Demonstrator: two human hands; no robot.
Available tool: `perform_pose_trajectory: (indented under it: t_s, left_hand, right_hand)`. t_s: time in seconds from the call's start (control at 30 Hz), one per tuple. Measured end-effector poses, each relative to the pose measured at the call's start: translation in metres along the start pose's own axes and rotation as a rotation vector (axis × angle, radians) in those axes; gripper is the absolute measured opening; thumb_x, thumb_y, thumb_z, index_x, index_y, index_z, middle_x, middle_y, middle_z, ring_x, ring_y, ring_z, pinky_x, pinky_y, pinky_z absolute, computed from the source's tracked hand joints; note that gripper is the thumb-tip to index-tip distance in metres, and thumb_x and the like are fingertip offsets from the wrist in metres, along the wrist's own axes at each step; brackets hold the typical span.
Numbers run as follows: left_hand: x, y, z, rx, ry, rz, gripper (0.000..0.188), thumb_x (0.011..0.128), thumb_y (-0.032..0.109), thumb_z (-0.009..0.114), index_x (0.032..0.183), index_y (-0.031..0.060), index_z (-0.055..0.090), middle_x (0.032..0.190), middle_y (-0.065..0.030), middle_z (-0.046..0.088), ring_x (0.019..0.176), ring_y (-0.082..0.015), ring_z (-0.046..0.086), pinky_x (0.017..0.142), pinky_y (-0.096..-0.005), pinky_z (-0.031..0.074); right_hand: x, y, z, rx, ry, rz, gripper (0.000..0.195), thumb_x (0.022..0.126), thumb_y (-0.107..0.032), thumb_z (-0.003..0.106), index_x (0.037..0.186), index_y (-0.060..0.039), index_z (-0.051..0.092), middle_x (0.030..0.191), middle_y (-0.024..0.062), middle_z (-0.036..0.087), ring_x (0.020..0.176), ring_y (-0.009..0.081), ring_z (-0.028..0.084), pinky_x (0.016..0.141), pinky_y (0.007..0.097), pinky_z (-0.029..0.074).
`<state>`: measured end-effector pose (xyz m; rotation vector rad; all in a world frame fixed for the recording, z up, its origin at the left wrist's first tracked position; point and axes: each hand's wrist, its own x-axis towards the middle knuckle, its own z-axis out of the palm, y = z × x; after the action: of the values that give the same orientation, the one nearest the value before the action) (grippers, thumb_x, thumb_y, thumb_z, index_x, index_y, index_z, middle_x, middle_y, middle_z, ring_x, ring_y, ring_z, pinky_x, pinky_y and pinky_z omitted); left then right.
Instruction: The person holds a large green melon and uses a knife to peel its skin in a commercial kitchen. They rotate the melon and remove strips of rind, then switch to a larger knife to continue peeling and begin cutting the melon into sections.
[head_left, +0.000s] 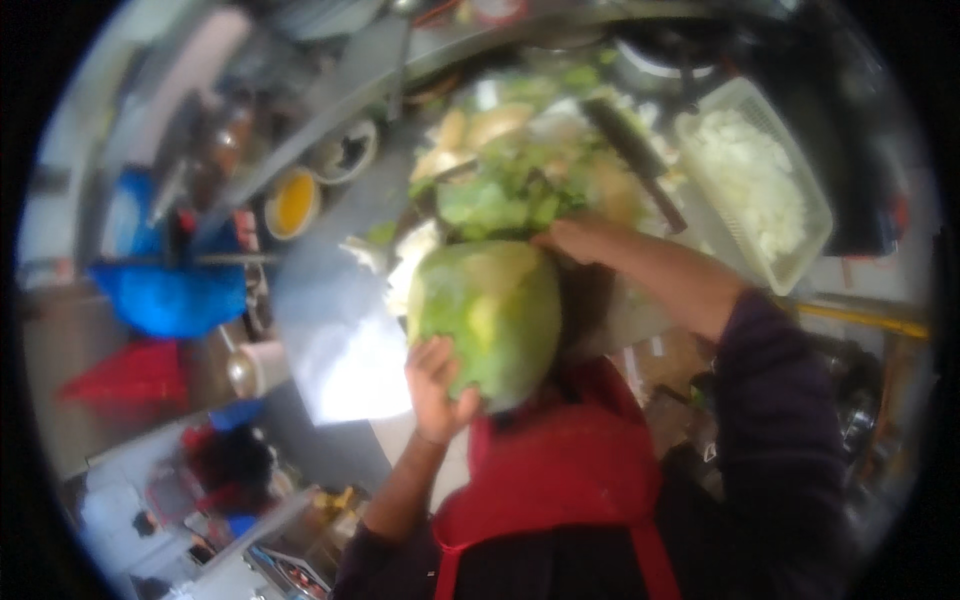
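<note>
A large, rounded green vegetable (487, 315), with paler yellowish patches, is between my hands in front of the red apron; blur hides whether it is a melon or a cabbage head. My left hand (437, 390) grips its lower left side, fingers spread on the skin. At its far right edge rests my right hand (574, 238), its fingertips partly hidden. Just beyond lies a heap of green leaves and pale vegetable trimmings (517, 165). A dark-bladed cleaver (622, 139) lies on the heap's right side, its handle pointing towards my right forearm.
A pale plastic basket (814, 214) of white cut pieces stands at the right. To the left are a bowl of yellow-orange contents (292, 202), a blue plastic bag (172, 296) and a red container (135, 375). A metal counter edge (337, 112) runs behind. Another person (232, 457) appears lower left.
</note>
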<state>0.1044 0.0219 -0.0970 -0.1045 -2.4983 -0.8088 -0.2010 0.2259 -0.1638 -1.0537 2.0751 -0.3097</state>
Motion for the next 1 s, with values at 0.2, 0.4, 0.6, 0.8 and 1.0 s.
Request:
perform_pose_trajectory:
  t_s: [0.2,0.4,0.6,0.8,1.0]
  left_hand:
    - [-0.001,0.000,0.000,-0.030,0.041,0.000,0.035,0.089,0.022,0.070,0.118,0.0023,0.065,0.135,-0.0205,0.063,0.127,-0.0428,0.057,0.113,-0.0584,0.043]
    - [-0.013,0.011,0.008,-0.018,0.211,-0.179,0.049,0.080,0.021,0.076,0.122,0.0020,0.059,0.130,-0.0200,0.054,0.124,-0.0412,0.048,0.111,-0.0552,0.039]
    - [-0.019,0.027,0.025,-0.119,0.314,-0.446,0.078,0.080,0.029,0.082,0.141,-0.0013,0.043,0.141,-0.0225,0.044,0.131,-0.0404,0.043,0.114,-0.0518,0.035]
    - [-0.026,0.044,0.022,-0.164,0.300,-0.698,0.118,0.078,0.045,0.086,0.164,-0.0035,0.020,0.162,-0.0255,0.029,0.151,-0.0426,0.030,0.125,-0.0504,0.026]
    - [-0.034,0.052,0.035,-0.319,0.395,-0.813,0.136,0.070,0.067,0.087,0.165,-0.0024,0.020,0.167,-0.0256,0.028,0.154,-0.0409,0.032,0.126,-0.0487,0.028]
  right_hand:
    - [-0.020,-0.022,-0.025,0.243,-0.028,0.255,0.071,0.111,-0.056,0.040,0.113,0.0104,0.067,0.104,0.0317,0.071,0.100,0.0487,0.069,0.093,0.0526,0.052]
    - [-0.126,-0.120,-0.029,0.151,0.175,-0.011,0.045,0.111,-0.043,0.049,0.112,0.0001,0.063,0.098,0.0254,0.074,0.091,0.0485,0.070,0.084,0.0546,0.055]
    - [-0.142,-0.136,-0.038,-0.139,0.167,0.058,0.033,0.108,-0.034,0.056,0.109,-0.0013,0.059,0.104,0.0200,0.076,0.092,0.0457,0.071,0.083,0.0555,0.056]
    - [-0.131,-0.129,-0.069,-0.304,-0.001,-0.209,0.034,0.106,-0.038,0.059,0.110,-0.0042,0.057,0.104,0.0150,0.077,0.092,0.0433,0.071,0.077,0.0539,0.055]
    - [-0.078,-0.107,-0.077,-0.509,-0.028,-0.620,0.039,0.104,-0.046,0.060,0.102,-0.0076,0.059,0.084,0.0147,0.073,0.076,0.0411,0.071,0.066,0.0514,0.054]
